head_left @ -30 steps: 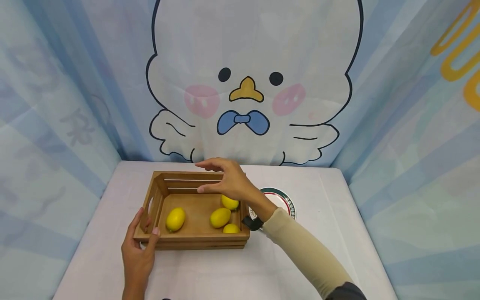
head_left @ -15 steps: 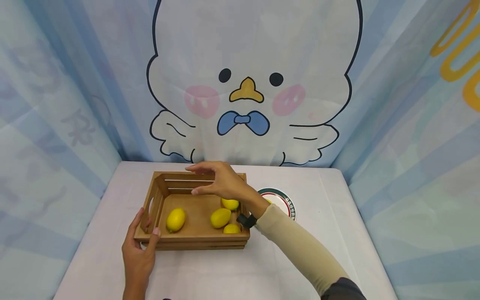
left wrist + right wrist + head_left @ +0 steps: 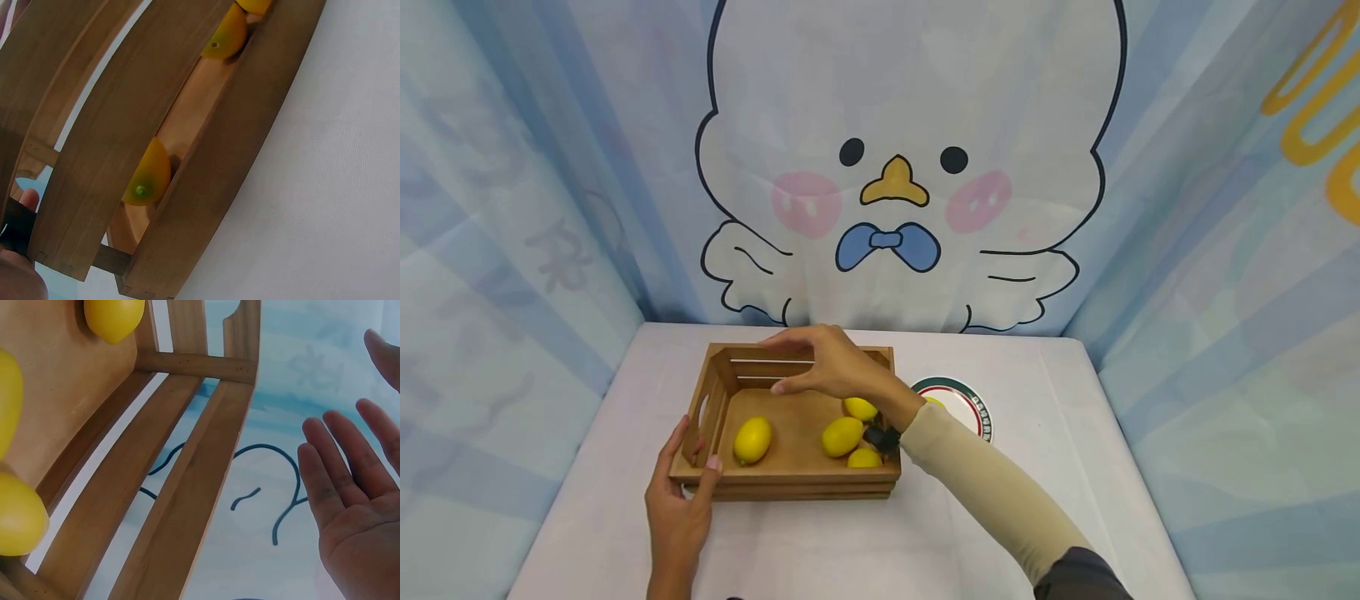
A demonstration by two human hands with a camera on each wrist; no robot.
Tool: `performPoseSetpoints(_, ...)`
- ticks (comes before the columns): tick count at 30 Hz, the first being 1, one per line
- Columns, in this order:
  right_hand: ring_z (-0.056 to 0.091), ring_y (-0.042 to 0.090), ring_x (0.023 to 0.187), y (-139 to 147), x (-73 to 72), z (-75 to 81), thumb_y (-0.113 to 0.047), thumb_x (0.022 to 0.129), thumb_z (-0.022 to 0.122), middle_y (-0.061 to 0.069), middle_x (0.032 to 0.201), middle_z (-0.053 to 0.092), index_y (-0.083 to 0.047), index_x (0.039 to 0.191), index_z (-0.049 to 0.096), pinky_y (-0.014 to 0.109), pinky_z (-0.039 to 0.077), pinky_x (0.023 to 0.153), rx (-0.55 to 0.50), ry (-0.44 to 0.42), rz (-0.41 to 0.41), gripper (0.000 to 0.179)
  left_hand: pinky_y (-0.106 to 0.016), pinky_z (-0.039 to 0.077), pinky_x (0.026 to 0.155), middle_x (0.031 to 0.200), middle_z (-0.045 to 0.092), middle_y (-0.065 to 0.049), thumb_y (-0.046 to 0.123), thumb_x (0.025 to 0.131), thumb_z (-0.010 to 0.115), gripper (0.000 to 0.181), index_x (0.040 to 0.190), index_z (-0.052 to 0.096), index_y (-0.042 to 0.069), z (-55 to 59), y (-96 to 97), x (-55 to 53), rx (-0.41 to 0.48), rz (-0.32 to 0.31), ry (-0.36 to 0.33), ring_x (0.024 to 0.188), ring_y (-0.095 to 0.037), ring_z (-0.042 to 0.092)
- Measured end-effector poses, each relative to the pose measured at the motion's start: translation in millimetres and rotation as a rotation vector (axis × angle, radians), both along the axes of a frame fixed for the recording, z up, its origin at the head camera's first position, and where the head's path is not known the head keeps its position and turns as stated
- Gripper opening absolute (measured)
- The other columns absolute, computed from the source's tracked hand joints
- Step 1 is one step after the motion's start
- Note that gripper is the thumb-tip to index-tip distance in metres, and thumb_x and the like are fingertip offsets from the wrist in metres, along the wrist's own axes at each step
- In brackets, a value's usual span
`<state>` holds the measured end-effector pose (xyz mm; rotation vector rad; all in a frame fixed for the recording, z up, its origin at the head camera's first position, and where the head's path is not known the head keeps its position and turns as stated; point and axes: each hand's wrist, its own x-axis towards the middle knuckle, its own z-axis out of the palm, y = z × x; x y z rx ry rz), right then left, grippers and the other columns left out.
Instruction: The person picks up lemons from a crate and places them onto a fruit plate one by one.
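A slatted wooden crate [image 3: 786, 483] stands on the table with several lemons inside. One lemon [image 3: 752, 440] lies alone at the left; another lemon [image 3: 842, 437] is grouped with others at the right end. My left hand [image 3: 679, 517] grips the crate's front left corner, thumb over the rim and fingers along the left side. Over the back part of the crate hovers my right hand [image 3: 831, 362], holding nothing, with thumb and fingers spread apart. The right wrist view also shows that hand's palm [image 3: 362, 537], its fingers extended beside the crate's slats.
Right of the crate lies a round plate [image 3: 958, 393] with a green and red rim, partly hidden by the right forearm. A bit of yellow [image 3: 934, 402] shows on it. Printed curtains enclose the white-covered table [image 3: 820, 550] at the back and sides.
My right hand has moved left over the crate, and more of the plate and the yellow on it shows. My left hand and the crate stay practically in place.
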<state>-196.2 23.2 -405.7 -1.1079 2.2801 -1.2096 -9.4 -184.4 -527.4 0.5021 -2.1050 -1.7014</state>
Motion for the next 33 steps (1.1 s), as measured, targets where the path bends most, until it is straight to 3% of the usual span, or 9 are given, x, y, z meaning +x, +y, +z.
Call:
performPoseSetpoints(8, 0.066, 0.021, 0.135, -9, -4.6, -1.7, -0.026, 0.088, 0.088, 0.004, 0.143, 0.070, -0.014, 0.141, 0.069, 0.032, 0.051, 0.115, 0.019, 0.010, 0.035, 0.058, -0.003, 0.030, 0.114, 0.170, 0.042, 0.005, 0.009, 0.101, 0.071, 0.070, 0.162, 0.044, 0.032, 0.8, -0.1, 0.9, 0.003, -0.001, -0.013, 0.131, 0.001, 0.056)
performPoseSetpoints(14, 0.068, 0.013, 0.131, -15, -7.9, -6.2, -0.028, 0.089, 0.087, 0.001, 0.140, 0.072, -0.013, 0.139, 0.070, 0.030, 0.053, 0.112, 0.031, -0.028, 0.037, 0.055, -0.003, 0.026, 0.116, 0.170, 0.042, 0.006, 0.008, 0.101, 0.070, 0.070, 0.161, 0.045, 0.032, 1.5, 0.6, 0.7, 0.008, 0.001, -0.016, 0.133, 0.000, 0.055)
performPoseSetpoints(19, 0.069, 0.019, 0.128, -19, -10.2, -9.5, -0.026, 0.090, 0.087, 0.004, 0.140, 0.073, -0.012, 0.137, 0.072, 0.032, 0.054, 0.110, 0.038, -0.056, 0.059, 0.051, -0.004, 0.026, 0.117, 0.170, 0.042, 0.008, 0.010, 0.102, 0.070, 0.069, 0.162, 0.044, 0.033, 1.8, 0.4, 0.5, 0.004, 0.002, -0.027, 0.134, 0.000, 0.054)
performPoseSetpoints(24, 0.069, 0.015, 0.127, -23, -12.9, -10.4, -0.029, 0.088, 0.088, -0.001, 0.137, 0.073, -0.012, 0.136, 0.073, 0.024, 0.054, 0.107, 0.074, -0.050, 0.084, 0.053, -0.004, 0.029, 0.116, 0.170, 0.042, 0.008, 0.011, 0.102, 0.070, 0.069, 0.162, 0.044, 0.034, 1.6, -0.3, 0.5, 0.001, 0.004, -0.029, 0.134, 0.000, 0.054)
performPoseSetpoints(30, 0.067, 0.017, 0.131, -28, -16.8, -14.3, -0.022, 0.087, 0.089, 0.006, 0.140, 0.072, -0.008, 0.136, 0.071, 0.027, 0.053, 0.110, 0.083, -0.066, 0.170, 0.053, -0.003, 0.029, 0.115, 0.170, 0.041, 0.003, 0.008, 0.101, 0.070, 0.070, 0.162, 0.044, 0.031, 1.1, -0.3, 0.9, 0.005, -0.001, -0.014, 0.133, 0.002, 0.054)
performPoseSetpoints(33, 0.066, 0.018, 0.133, -30, -18.6, -16.1, -0.020, 0.086, 0.090, 0.006, 0.141, 0.072, -0.009, 0.137, 0.071, 0.023, 0.050, 0.111, 0.100, -0.050, 0.210, 0.055, -0.003, 0.028, 0.116, 0.170, 0.042, 0.003, 0.008, 0.102, 0.070, 0.069, 0.162, 0.044, 0.031, 1.3, 0.1, 0.7, 0.002, -0.003, -0.006, 0.133, 0.001, 0.055)
